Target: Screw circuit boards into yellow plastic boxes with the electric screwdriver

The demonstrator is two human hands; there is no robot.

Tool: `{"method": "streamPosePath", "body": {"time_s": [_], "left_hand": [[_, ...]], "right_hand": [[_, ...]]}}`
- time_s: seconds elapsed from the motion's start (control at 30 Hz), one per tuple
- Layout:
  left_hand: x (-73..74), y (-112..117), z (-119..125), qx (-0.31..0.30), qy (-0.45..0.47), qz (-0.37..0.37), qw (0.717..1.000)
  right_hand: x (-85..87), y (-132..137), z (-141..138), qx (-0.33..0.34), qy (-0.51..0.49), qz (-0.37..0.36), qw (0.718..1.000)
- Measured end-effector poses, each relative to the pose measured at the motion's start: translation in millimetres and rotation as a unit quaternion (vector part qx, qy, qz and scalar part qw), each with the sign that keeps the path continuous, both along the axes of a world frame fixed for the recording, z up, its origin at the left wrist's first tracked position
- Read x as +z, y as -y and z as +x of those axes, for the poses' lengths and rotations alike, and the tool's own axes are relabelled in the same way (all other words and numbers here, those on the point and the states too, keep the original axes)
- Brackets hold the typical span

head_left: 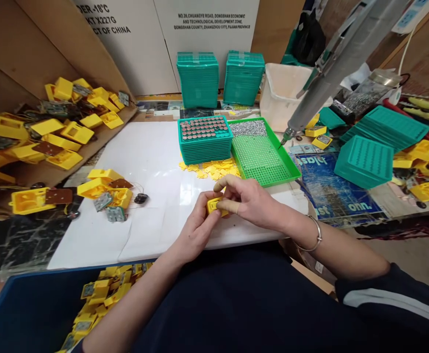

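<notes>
Two hands are meeting over the near edge of a white bench (144,162), the left hand (195,230) and the right hand (249,198) both curling closed around a small yellow housing (214,206), which their fingers are largely hiding. Behind the housing, white cartons (185,29) are showing partly cut-off print: "DONGSHAN COUNTY, ZHANGZHOU CITY, FUJIAN PROVINCE". A blue bin (34,309) of yellow parts is sitting nearer than the housing. A green tray (264,152) is lying just beyond it, and a hanging screwdriver (328,68) is angling down behind it to the right.
</notes>
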State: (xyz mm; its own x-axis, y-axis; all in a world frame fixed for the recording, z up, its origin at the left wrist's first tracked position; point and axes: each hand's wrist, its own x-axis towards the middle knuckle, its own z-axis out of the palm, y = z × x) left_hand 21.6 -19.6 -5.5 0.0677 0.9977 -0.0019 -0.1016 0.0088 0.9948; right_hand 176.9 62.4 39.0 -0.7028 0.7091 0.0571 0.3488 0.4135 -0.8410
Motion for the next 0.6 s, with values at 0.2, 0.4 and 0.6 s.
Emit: {"method": "streamPosePath", "body": {"time_s": [0.2, 0.4, 0.6], "left_hand": [[-4.6, 3, -4, -0.031, -0.014, 0.000, 0.999], [-2.5, 1, -2, -0.019, 0.050, -0.037, 0.998], [4.5, -5, 10, 0.016, 0.141, -0.137, 0.980]], "right_hand": [[1.3, -13, -4, 0.062, 0.119, 0.033, 0.990], [-14.5, -3, 3, 0.015, 0.116, 0.164, 0.979], [23.7, -30, 54, -0.324, -0.227, 0.388, 0.832]]}}
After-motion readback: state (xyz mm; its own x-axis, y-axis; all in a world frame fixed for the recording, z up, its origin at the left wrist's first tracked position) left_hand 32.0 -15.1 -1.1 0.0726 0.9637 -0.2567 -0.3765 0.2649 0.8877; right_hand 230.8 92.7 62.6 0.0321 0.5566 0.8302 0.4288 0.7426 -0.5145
